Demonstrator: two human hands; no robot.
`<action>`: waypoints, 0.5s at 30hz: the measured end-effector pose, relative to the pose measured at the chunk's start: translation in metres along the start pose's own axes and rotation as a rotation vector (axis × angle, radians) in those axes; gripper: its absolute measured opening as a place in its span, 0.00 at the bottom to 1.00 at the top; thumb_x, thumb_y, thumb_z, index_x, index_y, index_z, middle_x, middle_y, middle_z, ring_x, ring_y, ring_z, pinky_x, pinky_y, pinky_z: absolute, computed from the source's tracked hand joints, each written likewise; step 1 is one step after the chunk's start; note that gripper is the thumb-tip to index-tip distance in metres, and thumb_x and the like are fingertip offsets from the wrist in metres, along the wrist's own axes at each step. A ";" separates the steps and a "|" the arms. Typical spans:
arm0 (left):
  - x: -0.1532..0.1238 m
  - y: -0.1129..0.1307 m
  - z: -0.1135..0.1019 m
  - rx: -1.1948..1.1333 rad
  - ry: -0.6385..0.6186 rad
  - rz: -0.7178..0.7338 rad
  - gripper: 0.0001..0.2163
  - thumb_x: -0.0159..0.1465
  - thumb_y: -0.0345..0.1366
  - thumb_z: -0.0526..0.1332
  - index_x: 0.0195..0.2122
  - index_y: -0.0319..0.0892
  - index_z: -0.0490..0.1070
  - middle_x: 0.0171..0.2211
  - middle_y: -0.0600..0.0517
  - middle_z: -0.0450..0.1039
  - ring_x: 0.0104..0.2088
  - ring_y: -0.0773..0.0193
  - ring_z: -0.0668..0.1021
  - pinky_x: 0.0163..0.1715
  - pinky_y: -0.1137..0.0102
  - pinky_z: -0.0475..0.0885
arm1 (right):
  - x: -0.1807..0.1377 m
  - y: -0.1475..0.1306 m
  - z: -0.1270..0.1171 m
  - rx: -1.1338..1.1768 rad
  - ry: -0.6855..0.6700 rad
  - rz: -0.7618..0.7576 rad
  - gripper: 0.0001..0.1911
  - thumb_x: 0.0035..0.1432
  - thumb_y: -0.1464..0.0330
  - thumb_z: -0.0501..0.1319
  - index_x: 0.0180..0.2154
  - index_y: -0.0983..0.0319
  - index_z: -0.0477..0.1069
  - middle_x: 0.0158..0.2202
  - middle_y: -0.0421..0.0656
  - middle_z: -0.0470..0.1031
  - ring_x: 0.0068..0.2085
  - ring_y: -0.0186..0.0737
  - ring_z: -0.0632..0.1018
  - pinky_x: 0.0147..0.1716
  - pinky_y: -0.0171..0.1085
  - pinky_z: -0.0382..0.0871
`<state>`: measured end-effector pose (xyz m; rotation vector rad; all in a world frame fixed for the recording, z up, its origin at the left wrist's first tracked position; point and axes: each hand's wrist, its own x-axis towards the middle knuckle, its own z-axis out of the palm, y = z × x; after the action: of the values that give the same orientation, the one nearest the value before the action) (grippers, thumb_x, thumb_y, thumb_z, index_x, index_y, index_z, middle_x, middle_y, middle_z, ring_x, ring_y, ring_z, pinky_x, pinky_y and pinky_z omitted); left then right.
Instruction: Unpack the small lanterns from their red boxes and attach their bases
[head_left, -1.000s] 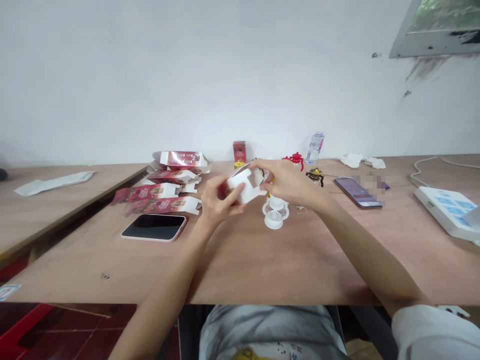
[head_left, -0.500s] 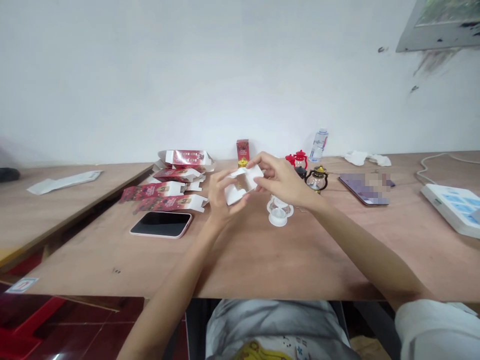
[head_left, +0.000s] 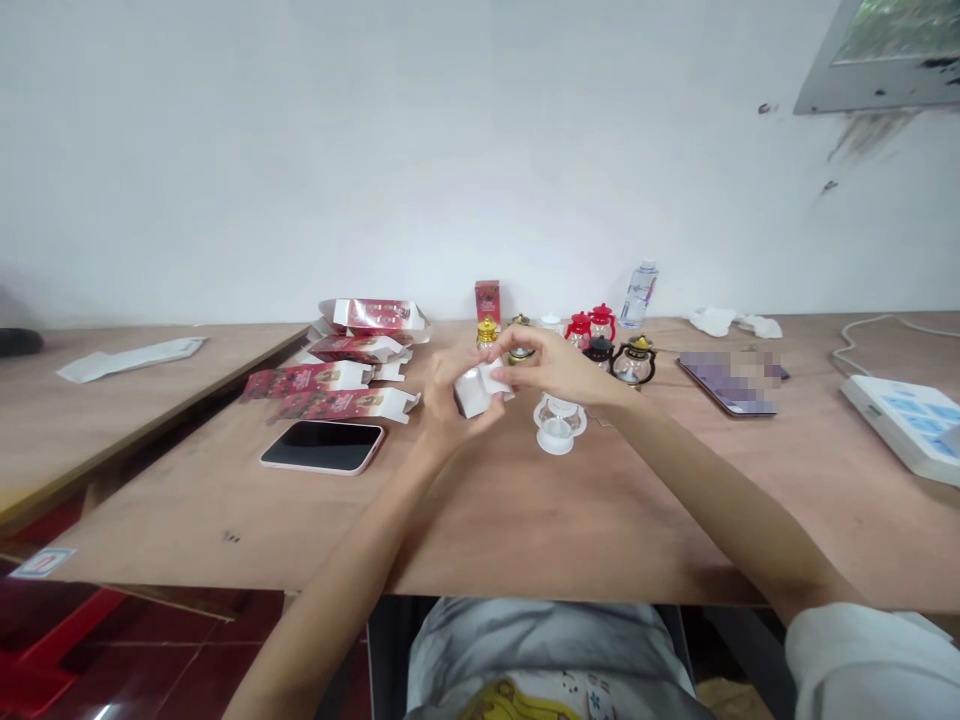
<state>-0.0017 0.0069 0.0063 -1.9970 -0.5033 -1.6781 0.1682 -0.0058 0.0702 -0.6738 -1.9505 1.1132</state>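
Observation:
Above the middle of the wooden table, my left hand is wrapped round a small white cardboard box. My right hand pinches the box's top flaps from the right. Just right of the box a small clear lantern with white ends stands on the table. Behind my hands is a row of little toy lanterns, red, black and gold.
Flat red-and-white box blanks lie at the left, with a black phone in a pink case before them. A red box and a water bottle stand at the back. Another phone and a white power strip lie at the right.
The white box went from open and tilted to flaps folded down and lower between my hands. My right fingers moved onto its top. The view shifted slightly.

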 end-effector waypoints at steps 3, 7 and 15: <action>0.000 -0.002 0.000 -0.006 -0.010 0.024 0.27 0.51 0.35 0.66 0.51 0.45 0.56 0.41 0.49 0.71 0.39 0.59 0.76 0.39 0.63 0.71 | 0.000 0.000 0.002 -0.043 0.067 0.013 0.08 0.47 0.71 0.63 0.32 0.63 0.67 0.40 0.42 0.72 0.27 0.29 0.73 0.27 0.33 0.71; -0.001 -0.004 0.001 -0.027 -0.026 0.031 0.31 0.49 0.36 0.68 0.52 0.46 0.54 0.42 0.49 0.71 0.40 0.59 0.76 0.39 0.63 0.71 | -0.001 0.001 0.004 -0.111 0.120 -0.002 0.07 0.47 0.73 0.61 0.32 0.64 0.66 0.38 0.42 0.72 0.26 0.30 0.73 0.27 0.34 0.70; -0.002 -0.005 -0.001 0.023 -0.036 0.051 0.30 0.51 0.41 0.68 0.50 0.48 0.53 0.44 0.48 0.66 0.43 0.59 0.74 0.40 0.63 0.72 | 0.003 0.014 0.010 -0.154 0.174 -0.060 0.18 0.46 0.68 0.65 0.40 0.60 0.64 0.44 0.43 0.69 0.33 0.34 0.75 0.28 0.34 0.72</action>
<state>-0.0056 0.0103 0.0046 -2.0094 -0.4781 -1.6015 0.1595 -0.0020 0.0562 -0.7633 -1.9065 0.8447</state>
